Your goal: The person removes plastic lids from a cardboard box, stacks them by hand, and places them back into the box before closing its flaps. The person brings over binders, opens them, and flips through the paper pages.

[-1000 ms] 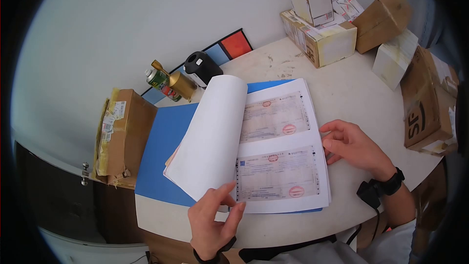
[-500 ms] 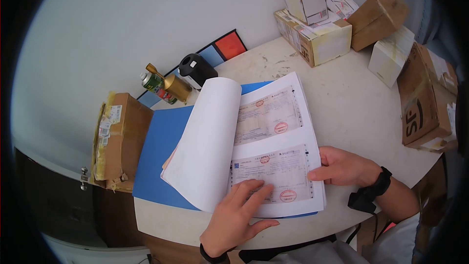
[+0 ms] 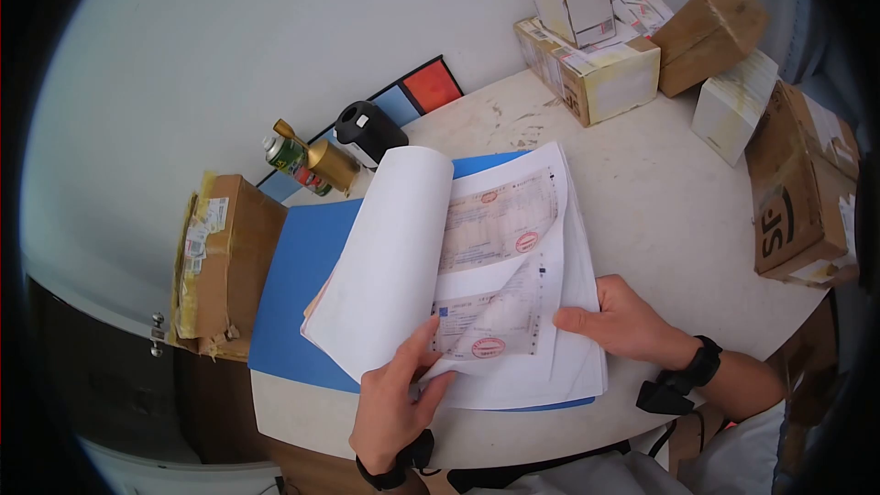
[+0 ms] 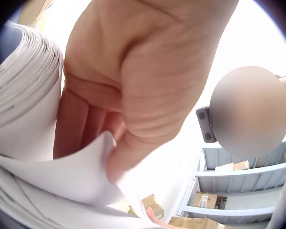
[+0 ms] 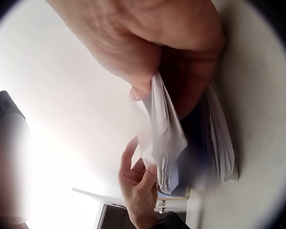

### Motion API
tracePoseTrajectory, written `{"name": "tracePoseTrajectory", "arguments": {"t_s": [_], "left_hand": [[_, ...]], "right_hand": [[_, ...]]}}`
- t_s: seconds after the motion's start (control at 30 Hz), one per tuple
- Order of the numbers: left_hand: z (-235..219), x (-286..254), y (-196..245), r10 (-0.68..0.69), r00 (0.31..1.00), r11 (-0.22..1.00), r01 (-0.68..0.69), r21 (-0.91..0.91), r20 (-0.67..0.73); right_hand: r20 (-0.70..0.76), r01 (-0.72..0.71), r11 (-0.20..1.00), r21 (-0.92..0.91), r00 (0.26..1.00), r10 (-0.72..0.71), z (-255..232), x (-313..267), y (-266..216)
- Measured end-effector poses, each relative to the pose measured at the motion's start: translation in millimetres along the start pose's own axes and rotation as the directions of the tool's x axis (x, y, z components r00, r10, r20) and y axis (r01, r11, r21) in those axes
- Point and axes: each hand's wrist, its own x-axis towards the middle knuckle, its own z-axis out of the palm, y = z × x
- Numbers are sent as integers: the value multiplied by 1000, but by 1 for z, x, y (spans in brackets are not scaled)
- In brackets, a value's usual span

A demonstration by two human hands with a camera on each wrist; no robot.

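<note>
Page (image 3: 500, 298) now lifted by left hand (image 3: 394, 403), round table (image 3: 678, 192).

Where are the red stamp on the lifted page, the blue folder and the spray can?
red stamp (image 3: 488, 346), head view, middle of the round stamp mark.
blue folder (image 3: 298, 298), head view, bare left cover.
spray can (image 3: 295, 163), head view, green and red body.

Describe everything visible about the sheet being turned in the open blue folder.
The white paper sheet with printed forms lies atop the stack of white pages in the open blue folder on the round white table. It carries two pinkish forms with red round stamps. Its lower right part is curled up and leftward, showing a pale underside. The left hand pinches its lower edge; the right hand grips the stack's right edge.
</note>
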Motion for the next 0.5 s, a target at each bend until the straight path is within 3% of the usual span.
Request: {"name": "tracePoseTrajectory", "arguments": {"t_s": [0.03,0.07,0.13,0.17,0.23,0.27,0.33,0.37,0.4,0.43,0.5], "left_hand": [[-2,-1,-2,-15,990,998,23,52,-139],[-9,-4,-4,-162,962,985,169,15,-220],[-15,-6,-12,-198,827,968,250,29,-526],[-18,-7,-15,-192,830,969,246,35,-524],[-21,-9,-19,-201,581,946,325,-1,-789],[-19,-10,-17,-201,581,946,325,-1,-789],[-12,-15,-8,-3,648,969,191,158,-762],[-6,-18,-2,49,758,986,66,153,-650],[-3,-20,9,61,896,997,-34,69,-439],[0,-14,20,118,969,992,-107,62,-216],[10,-1,31,236,967,963,-246,110,100]], "right_hand": [[4,-50,998,-32,999,50,-2,-1,-3],[6,-100,993,-63,995,101,-3,-2,-6],[87,-105,994,-35,990,108,-10,-4,-14],[167,-114,993,-13,979,115,-14,-5,-16],[247,-101,995,0,964,98,-23,-6,-19],[328,-93,996,8,941,85,-26,-7,-19],[330,-101,994,35,940,84,-26,-6,-15],[330,-108,992,64,941,82,-24,-3,-12],[336,-110,992,57,938,85,-22,-1,-8],[295,-94,994,58,953,73,-20,-1,-4],[246,-78,995,55,967,62,-17,-3,-4]]}}
